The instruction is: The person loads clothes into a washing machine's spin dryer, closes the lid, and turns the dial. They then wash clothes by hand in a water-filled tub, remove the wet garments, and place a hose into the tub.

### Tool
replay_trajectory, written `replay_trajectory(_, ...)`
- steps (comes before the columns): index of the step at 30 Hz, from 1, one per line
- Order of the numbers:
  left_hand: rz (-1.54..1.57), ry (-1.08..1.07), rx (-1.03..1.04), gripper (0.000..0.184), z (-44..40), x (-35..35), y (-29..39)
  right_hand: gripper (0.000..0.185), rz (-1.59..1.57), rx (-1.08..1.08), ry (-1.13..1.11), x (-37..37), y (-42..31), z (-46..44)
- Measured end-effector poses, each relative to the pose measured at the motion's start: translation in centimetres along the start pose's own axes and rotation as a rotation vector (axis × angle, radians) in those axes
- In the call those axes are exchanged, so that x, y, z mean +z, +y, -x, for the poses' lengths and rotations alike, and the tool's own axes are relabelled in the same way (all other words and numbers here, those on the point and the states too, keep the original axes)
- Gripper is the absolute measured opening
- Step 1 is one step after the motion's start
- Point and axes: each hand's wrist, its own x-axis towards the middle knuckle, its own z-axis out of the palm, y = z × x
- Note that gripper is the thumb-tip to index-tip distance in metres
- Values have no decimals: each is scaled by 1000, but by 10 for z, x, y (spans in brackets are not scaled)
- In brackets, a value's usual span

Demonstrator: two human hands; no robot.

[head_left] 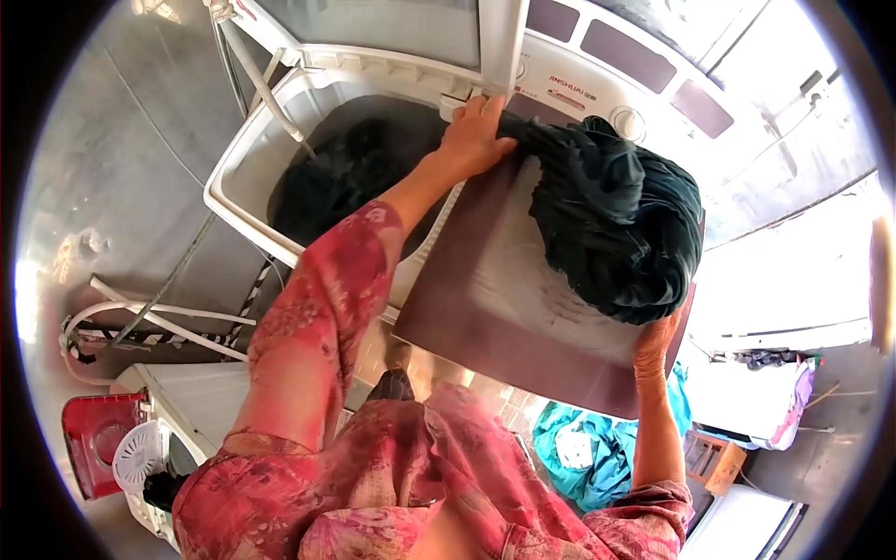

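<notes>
A dark wet cloth (621, 219), bunched and twisted, lies over the closed maroon lid (523, 345) on the right side of a twin-tub washing machine. Its narrow end runs left to my left hand (474, 138), which grips it between thumb and fingers at the tub's edge. At the bundle's near right side, my right hand (656, 345) holds the cloth from below; the fingertips are hidden behind it. To the left, the open wash tub (245, 177) contains dark water and more dark cloth (345, 168).
A raised lid (392, 33) stands behind the tub, with a white hose (266, 84) reaching into it. The control panel has a knob (627, 122). Turquoise cloth (588, 457) lies below right. A red basket (98, 443) and a white appliance (191, 401) stand at lower left.
</notes>
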Motion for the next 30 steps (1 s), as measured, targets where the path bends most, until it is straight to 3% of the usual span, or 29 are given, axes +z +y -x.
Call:
replay_trajectory(3,84,-140,9,26,-11,14,-3,76,-2,-85,-56,-7,-3,-4)
replay_trajectory(5,306,-335,-128,25,-15,-1,27,76,-32,-105,-85,-11,-10,-9)
replay_trajectory(6,295,-326,-143,25,-7,-4,37,76,-51,-114,-108,-11,-14,-10)
replay_trajectory(8,1004,-322,-495,30,20,-8,57,77,-96,-123,-171,-5,-16,-6)
replay_trajectory(9,1178,-262,-647,33,31,-14,74,74,-125,-93,-195,-6,9,-10)
replay_trajectory(10,1351,-186,-796,37,37,-16,86,67,-312,-27,-233,-11,87,-36)
replay_trajectory(12,1868,-361,-744,52,48,18,75,65,-574,182,-351,-5,-10,-33)
replay_trajectory(14,2082,-435,-498,55,49,-23,98,63,-824,101,-383,7,-22,-43)
replay_trajectory(15,2076,-379,-329,49,52,-21,103,63,-838,92,-387,13,-29,-50)
replay_trajectory(16,1472,51,273,50,63,18,84,63,-808,97,-363,18,-39,-51)
replay_trajectory(17,1330,232,445,51,67,8,77,63,-778,105,-337,25,-48,-49)
replay_trajectory(18,1117,327,437,53,80,-18,77,64,-738,114,-303,30,-61,-44)
replay_trajectory(20,2250,-170,-297,46,91,-40,85,64,-675,168,-214,34,-89,-26)
replay_trajectory(24,2164,77,-310,46,141,-114,58,64,-617,185,-230,53,-129,7)
replay_trajectory(27,1910,235,-460,50,193,-193,39,65,-413,-83,-376,82,-168,33)
replay_trajectory(28,1889,283,-449,50,217,-218,27,65,-427,-105,-414,101,-185,53)
replay_trajectory(30,1775,506,-431,52,266,-256,7,64,-334,-369,-558,132,-208,95)
